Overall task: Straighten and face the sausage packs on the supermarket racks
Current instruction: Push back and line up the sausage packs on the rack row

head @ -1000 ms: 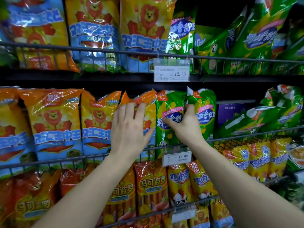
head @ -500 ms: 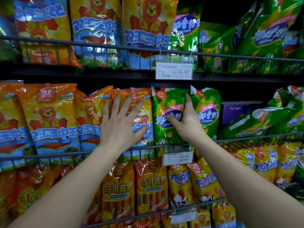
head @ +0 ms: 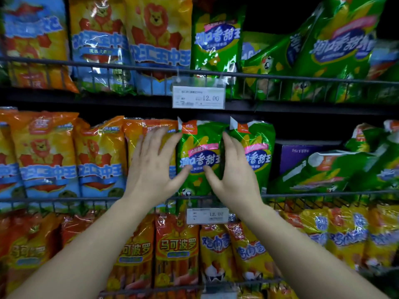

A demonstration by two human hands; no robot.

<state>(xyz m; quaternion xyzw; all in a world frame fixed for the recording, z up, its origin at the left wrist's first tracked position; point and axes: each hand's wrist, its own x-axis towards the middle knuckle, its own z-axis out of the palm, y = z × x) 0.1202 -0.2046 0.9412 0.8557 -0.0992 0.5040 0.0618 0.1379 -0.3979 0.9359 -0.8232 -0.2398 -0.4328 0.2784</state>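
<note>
Both hands have shifted right since a second ago, from splitting between an orange pack and the green one to flanking a single green pack on the middle rack.

Three wire racks fill the view. On the top rack (head: 280, 76) stand orange lion packs at left and green packs at right, the far-right ones leaning. The middle rack (head: 64, 199) holds upright orange packs (head: 45, 154) at left, then two upright green ones, then a purple box (head: 295, 156) and fallen green packs (head: 336, 169) lying askew at far right. The bottom shelf carries red and yellow packs (blurred toward the edges).

The green pack (head: 199, 152) stands upright and faces out, touching its green neighbour (head: 259, 147) on the right. The left hand (head: 151, 167) lies spread with fingers apart over the orange pack beside it, thumb tip on the green pack's left face. The right hand (head: 233, 171) is likewise open, fingers along the seam between the two green packs, thumb pressed to the front. Neither hand is clamped around it.

A price tag (head: 198, 97) reading 12.00 hangs from the top rack, a second tag (head: 207, 215) from the middle rail.
</note>
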